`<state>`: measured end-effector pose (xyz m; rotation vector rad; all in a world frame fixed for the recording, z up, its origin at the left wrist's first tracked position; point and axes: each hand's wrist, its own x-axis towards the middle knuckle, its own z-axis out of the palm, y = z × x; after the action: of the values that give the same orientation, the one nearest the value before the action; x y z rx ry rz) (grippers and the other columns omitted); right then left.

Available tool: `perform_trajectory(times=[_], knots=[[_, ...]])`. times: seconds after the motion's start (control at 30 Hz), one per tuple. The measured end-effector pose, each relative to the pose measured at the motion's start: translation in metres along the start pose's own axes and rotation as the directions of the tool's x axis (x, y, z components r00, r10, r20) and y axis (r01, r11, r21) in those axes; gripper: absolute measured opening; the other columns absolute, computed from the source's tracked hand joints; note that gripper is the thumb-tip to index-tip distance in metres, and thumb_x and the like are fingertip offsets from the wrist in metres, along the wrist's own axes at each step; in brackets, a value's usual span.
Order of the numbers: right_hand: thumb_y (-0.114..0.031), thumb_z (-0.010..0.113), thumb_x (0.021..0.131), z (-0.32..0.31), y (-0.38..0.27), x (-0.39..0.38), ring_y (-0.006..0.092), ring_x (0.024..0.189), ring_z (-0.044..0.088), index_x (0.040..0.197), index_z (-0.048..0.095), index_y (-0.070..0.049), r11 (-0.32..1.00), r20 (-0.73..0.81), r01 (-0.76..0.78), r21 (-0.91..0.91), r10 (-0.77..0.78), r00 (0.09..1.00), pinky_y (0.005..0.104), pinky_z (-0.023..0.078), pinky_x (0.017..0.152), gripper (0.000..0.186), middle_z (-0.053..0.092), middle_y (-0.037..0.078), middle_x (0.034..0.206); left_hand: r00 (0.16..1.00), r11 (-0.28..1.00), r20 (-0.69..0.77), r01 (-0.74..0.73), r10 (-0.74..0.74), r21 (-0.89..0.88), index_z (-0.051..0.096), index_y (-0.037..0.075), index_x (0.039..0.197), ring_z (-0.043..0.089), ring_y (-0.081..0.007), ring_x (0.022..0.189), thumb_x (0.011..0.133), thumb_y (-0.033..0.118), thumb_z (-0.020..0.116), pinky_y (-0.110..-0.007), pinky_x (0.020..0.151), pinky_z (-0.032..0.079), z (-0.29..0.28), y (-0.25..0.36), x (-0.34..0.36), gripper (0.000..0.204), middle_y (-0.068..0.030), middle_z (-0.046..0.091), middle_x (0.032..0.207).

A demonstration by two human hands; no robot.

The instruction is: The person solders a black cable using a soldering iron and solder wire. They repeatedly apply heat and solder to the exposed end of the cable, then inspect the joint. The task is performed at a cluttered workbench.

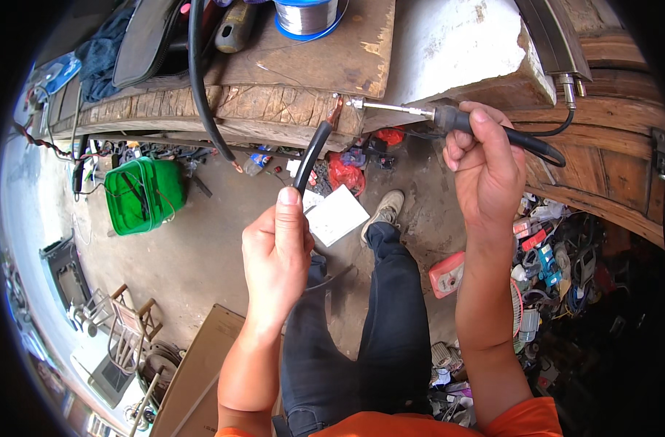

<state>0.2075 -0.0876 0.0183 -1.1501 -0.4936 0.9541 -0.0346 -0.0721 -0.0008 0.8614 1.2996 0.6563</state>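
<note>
My left hand (278,255) is closed around a thick black cable (314,154), thumb on top. The cable's stripped copper end (335,111) points up at the wooden workbench's front edge (252,108). From the right, my right hand (490,164) grips the dark handle of a soldering iron (447,119). Its metal shaft (394,109) lies roughly level, and the tip is at or very close to the bare copper; whether they touch I cannot tell. A black lead runs from the handle to a metal-cased box (554,36).
On the bench are a solder spool (307,18), a thin wooden board (361,65) and a grey-yellow tool handle (235,30). Another black cable (199,73) hangs over the edge. Below are a green basket (154,193), a white sheet (337,216) and piled scrap parts (558,266).
</note>
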Motion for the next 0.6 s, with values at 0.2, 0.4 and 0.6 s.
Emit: perform_trajectory(times=[0.2,0.4,0.6], knots=[[-0.015,0.059,0.103,-0.004,0.003,0.000,0.0157,0.066,0.055,0.113,0.065,0.003,0.999,-0.012,-0.035,-0.004,0.035,0.999,0.0299,0.042,0.058,0.022,0.059,0.007,0.077,0.999,0.999,-0.008,-0.034,0.034,0.019,0.044,0.013,0.069,0.031,-0.0027,0.044,0.110,0.044,0.049,-0.022,0.038,0.022,0.004,-0.007,0.002,0.051,0.0079,0.035,0.057],[-0.015,0.061,0.101,-0.006,0.010,-0.005,0.0159,0.066,0.057,0.111,0.065,0.003,0.995,-0.061,-0.066,0.078,0.071,0.996,0.0300,0.044,0.058,0.021,0.061,0.007,0.076,1.000,1.000,0.008,-0.002,0.002,-0.020,0.043,0.013,0.068,0.031,-0.0031,0.042,0.110,0.047,0.047,-0.022,0.038,0.023,0.005,-0.006,0.002,0.054,0.0068,0.036,0.055],[-0.018,0.060,0.101,-0.005,0.019,-0.011,0.0174,0.069,0.055,0.112,0.065,0.002,0.990,-0.081,-0.084,0.111,0.093,0.992,0.0308,0.043,0.059,0.023,0.060,0.007,0.075,1.000,1.000,0.008,-0.009,0.009,0.009,0.043,0.013,0.068,0.031,-0.0035,0.041,0.110,0.049,0.046,-0.022,0.037,0.023,0.005,-0.008,0.001,0.055,0.0056,0.037,0.053]])
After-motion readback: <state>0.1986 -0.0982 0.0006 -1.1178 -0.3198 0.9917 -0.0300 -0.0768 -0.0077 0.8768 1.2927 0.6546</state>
